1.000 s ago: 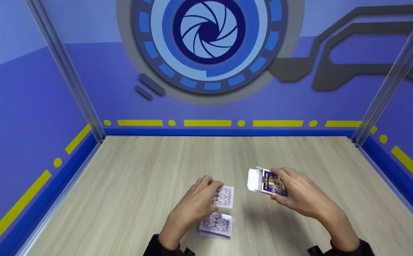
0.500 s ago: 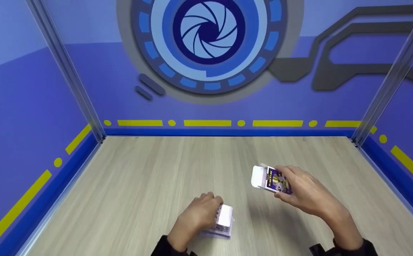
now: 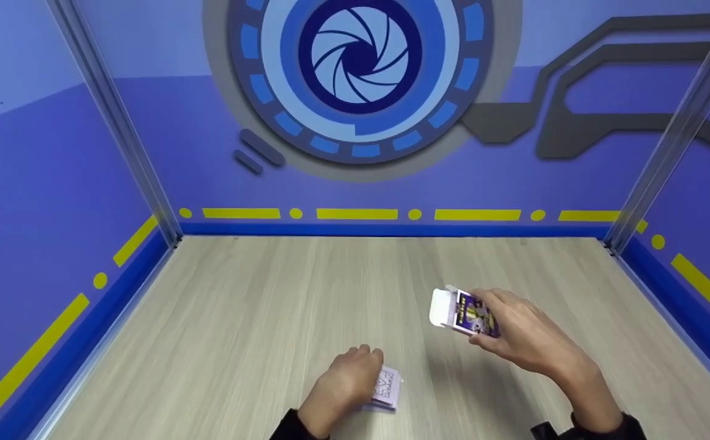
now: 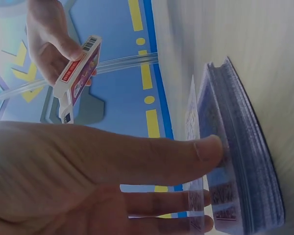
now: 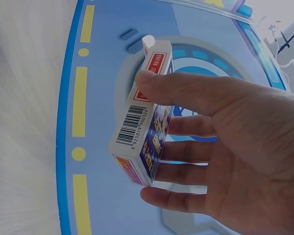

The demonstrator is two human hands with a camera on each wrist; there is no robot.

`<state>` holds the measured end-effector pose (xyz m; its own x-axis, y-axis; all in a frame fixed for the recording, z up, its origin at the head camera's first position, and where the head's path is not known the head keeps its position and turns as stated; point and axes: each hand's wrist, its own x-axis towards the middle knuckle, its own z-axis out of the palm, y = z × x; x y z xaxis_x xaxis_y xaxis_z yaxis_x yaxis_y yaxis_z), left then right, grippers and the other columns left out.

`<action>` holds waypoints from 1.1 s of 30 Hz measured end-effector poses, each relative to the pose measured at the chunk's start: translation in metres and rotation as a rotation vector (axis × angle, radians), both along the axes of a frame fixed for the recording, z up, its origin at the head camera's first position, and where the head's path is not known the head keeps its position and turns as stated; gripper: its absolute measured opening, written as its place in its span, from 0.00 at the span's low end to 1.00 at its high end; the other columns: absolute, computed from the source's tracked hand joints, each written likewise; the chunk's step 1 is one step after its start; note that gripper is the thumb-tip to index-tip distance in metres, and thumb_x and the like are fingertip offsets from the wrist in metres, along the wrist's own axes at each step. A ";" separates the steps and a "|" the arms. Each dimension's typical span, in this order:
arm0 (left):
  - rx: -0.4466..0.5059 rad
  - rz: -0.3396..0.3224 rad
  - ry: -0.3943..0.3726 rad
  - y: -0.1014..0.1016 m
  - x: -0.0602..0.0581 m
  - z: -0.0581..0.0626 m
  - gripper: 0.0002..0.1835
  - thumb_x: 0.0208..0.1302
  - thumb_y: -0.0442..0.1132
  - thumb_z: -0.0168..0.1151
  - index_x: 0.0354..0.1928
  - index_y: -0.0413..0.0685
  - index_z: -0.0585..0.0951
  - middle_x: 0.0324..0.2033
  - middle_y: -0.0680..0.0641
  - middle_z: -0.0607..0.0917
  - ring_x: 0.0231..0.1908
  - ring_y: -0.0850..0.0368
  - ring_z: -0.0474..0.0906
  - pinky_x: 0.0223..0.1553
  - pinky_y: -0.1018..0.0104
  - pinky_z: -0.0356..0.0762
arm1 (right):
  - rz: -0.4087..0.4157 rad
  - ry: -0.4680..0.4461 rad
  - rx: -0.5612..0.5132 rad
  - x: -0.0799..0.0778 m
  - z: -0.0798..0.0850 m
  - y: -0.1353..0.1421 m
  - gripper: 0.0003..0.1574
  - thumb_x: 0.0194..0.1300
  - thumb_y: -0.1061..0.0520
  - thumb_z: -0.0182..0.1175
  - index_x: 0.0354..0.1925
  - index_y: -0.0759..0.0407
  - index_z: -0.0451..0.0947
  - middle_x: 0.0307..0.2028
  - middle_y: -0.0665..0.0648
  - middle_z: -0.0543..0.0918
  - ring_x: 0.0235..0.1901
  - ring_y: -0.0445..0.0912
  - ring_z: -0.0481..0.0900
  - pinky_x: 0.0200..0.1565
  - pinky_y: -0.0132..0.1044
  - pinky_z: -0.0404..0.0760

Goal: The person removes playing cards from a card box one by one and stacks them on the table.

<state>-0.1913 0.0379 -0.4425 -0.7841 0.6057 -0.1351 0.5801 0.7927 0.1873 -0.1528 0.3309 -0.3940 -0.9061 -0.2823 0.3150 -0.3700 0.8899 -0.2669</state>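
Note:
My left hand (image 3: 346, 376) holds a thin playing card (image 4: 191, 117) between thumb and fingers, close over a deck of playing cards (image 4: 245, 147) on the table. A narrow gap shows between card and deck, and the thumb tip lies at the deck's top face. From the head view, the hand hides the left part of the deck. Off to the right, my right hand (image 3: 523, 330) grips a purple and white card box (image 3: 476, 315) above the table, thumb on its barcode side (image 5: 132, 125). The box's white end flap (image 3: 442, 307) hangs open toward the left.
The pale wooden tabletop (image 3: 257, 305) stretches around both hands. Blue printed panels (image 3: 355, 189) with yellow marks enclose it at the back and sides, with metal corner posts (image 3: 120, 122).
My left hand has come back toward me, bringing the card from beyond the deck down over it. The right hand and the box have shifted only slightly.

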 end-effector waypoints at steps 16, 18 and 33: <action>-0.088 0.014 0.000 0.009 0.003 -0.010 0.22 0.46 0.27 0.74 0.46 0.43 0.80 0.38 0.44 0.78 0.38 0.52 0.76 0.42 0.57 0.83 | -0.002 -0.026 -0.003 0.001 0.000 -0.001 0.44 0.57 0.50 0.79 0.66 0.64 0.74 0.55 0.65 0.82 0.48 0.54 0.82 0.45 0.53 0.82; -0.086 0.015 -0.015 0.010 0.003 -0.010 0.28 0.40 0.29 0.78 0.48 0.45 0.80 0.38 0.44 0.77 0.38 0.52 0.75 0.41 0.57 0.82 | 0.002 -0.020 -0.002 0.000 0.000 -0.001 0.44 0.57 0.50 0.79 0.66 0.63 0.74 0.54 0.63 0.82 0.46 0.52 0.82 0.43 0.50 0.82; -0.054 0.014 -0.006 0.013 0.005 -0.016 0.30 0.39 0.36 0.84 0.46 0.45 0.79 0.37 0.45 0.74 0.34 0.53 0.69 0.34 0.64 0.77 | 0.001 -0.029 0.000 0.000 0.000 -0.002 0.43 0.57 0.49 0.79 0.66 0.62 0.74 0.54 0.62 0.83 0.45 0.49 0.81 0.42 0.47 0.82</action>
